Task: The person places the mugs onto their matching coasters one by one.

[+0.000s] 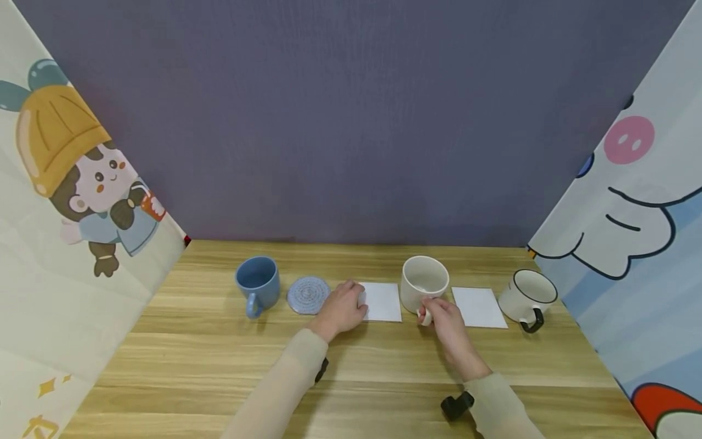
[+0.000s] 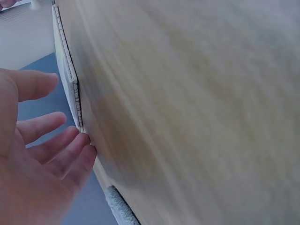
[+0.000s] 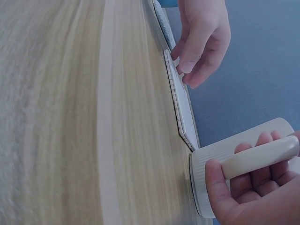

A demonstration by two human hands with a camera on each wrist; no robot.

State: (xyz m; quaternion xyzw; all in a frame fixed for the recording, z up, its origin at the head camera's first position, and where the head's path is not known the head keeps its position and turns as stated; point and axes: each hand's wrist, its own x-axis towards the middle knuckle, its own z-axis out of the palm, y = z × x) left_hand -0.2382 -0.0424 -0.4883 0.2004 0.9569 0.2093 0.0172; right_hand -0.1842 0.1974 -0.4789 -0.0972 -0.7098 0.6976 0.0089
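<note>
My left hand (image 1: 341, 308) is at the left edge of a white square coaster (image 1: 382, 302). Its fingers are spread and loosely bent in the left wrist view, fingertips at the coaster's edge, thumb apart from them. My right hand (image 1: 448, 323) grips the handle (image 3: 262, 157) of a cream mug (image 1: 424, 277) with ribbed lower sides. This mug stands upright, just right of that coaster. Whether its base touches the table cannot be told. A second white square coaster (image 1: 478, 306) lies to the right of my right hand.
Left of my left hand lies a round blue woven coaster (image 1: 309, 294), with a blue mug (image 1: 258, 280) beyond it. At the far right stands a white mug (image 1: 523, 296) with black rim and handle. A dark wall (image 1: 351, 122) rises behind the wooden table (image 1: 208, 366).
</note>
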